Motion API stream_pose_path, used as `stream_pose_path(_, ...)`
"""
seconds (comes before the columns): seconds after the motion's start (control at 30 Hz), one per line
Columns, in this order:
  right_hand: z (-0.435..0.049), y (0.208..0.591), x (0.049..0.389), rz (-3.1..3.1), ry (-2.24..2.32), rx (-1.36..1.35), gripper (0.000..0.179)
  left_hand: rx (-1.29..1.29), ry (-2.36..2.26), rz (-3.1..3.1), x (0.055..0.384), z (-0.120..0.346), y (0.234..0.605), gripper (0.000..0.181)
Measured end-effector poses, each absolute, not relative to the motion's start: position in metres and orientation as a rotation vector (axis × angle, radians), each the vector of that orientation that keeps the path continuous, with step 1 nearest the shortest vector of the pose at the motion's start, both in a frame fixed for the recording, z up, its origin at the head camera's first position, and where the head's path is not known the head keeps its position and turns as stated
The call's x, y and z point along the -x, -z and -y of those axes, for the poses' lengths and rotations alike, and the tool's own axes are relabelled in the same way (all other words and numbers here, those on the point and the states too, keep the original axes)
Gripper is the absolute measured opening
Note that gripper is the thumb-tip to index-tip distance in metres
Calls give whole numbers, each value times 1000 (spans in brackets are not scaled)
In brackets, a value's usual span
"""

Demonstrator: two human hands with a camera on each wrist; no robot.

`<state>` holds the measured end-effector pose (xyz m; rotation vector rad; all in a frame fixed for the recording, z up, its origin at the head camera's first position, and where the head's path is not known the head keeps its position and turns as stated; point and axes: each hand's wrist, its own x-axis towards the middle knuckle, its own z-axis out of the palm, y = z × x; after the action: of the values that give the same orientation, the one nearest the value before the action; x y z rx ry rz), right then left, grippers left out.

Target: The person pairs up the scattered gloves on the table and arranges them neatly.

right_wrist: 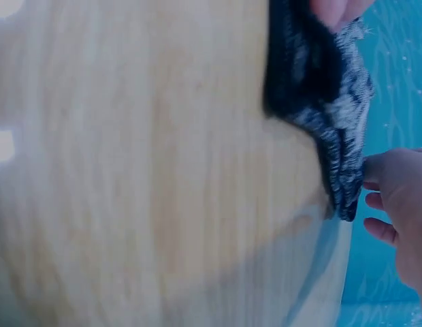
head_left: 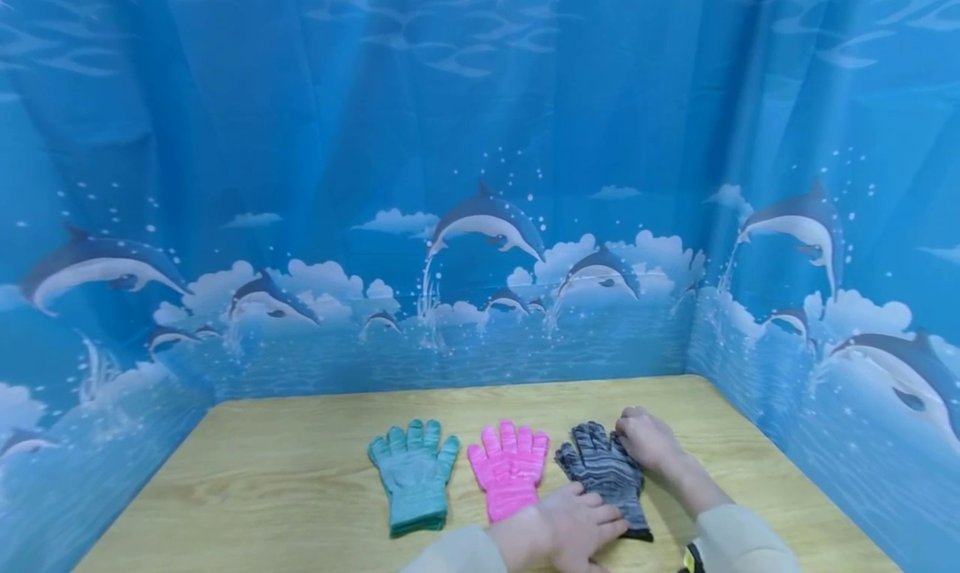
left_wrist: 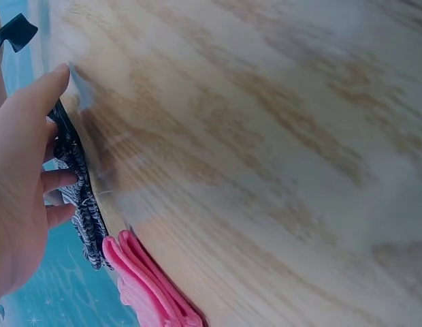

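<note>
A black-and-white marled knit glove (head_left: 603,465) lies on the wooden table with its finger ends toward the back and its dark cuff nearest me. My left hand (head_left: 572,525) rests on its lower part, fingers extended, also seen over the glove (left_wrist: 80,187) in the left wrist view. At the glove's upper right edge, my right hand (head_left: 651,440) has curled fingers and pinches the knit. In the right wrist view the thumb of that hand (right_wrist: 406,204) meets the glove's (right_wrist: 344,129) far end; the exact grip is partly hidden.
Left of the marled glove lies a pink glove (head_left: 510,465), its cuff partly behind my left forearm. Farther left is a teal glove (head_left: 415,477) with a darker cuff. A blue dolphin-print curtain (head_left: 480,323) borders the wooden table (head_left: 262,473) at the back and sides.
</note>
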<state>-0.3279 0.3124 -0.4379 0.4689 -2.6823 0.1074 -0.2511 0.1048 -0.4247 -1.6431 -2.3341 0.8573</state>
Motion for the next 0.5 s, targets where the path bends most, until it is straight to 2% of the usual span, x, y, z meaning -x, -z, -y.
stream_pose_path(0.13,-311,435,329,2678,-200,-452,5,1651,-745,2395,253,-104,422,65)
stream_pose_path(0.27,-307,433,330,2672,-294,-509,5,1608,-522,2462,262,-102,417,63)
stream_pose_path(0.5,-302,432,328,2671,-257,-718,7,1284,-606,2497,285,-93,414,47)
